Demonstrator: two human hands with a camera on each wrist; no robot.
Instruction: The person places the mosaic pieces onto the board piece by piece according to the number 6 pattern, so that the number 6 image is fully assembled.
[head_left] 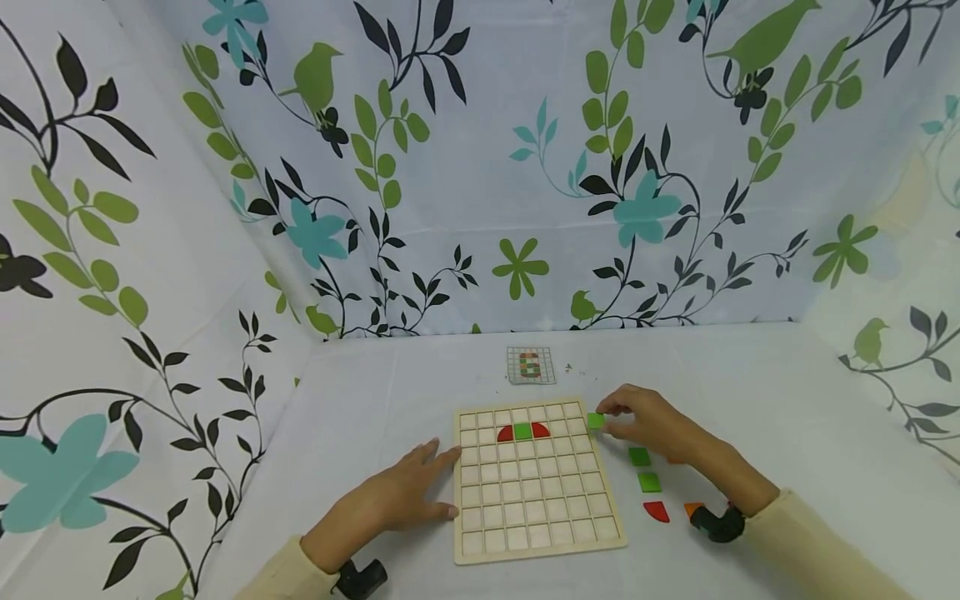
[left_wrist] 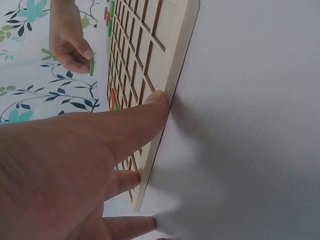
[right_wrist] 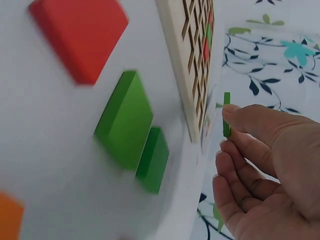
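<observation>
A wooden grid board lies flat on the white table. In its second row sit two red quarter-round pieces with a green square between them. My left hand lies flat with straight fingers against the board's left edge. My right hand pinches a small green square tile just off the board's upper right corner; the same green tile shows edge-on in the right wrist view and also as the green tile in the left wrist view.
Right of the board lie two green squares, a red quarter-round piece and an orange piece. A small pattern card rests beyond the board. Floral cloth walls enclose the table on three sides.
</observation>
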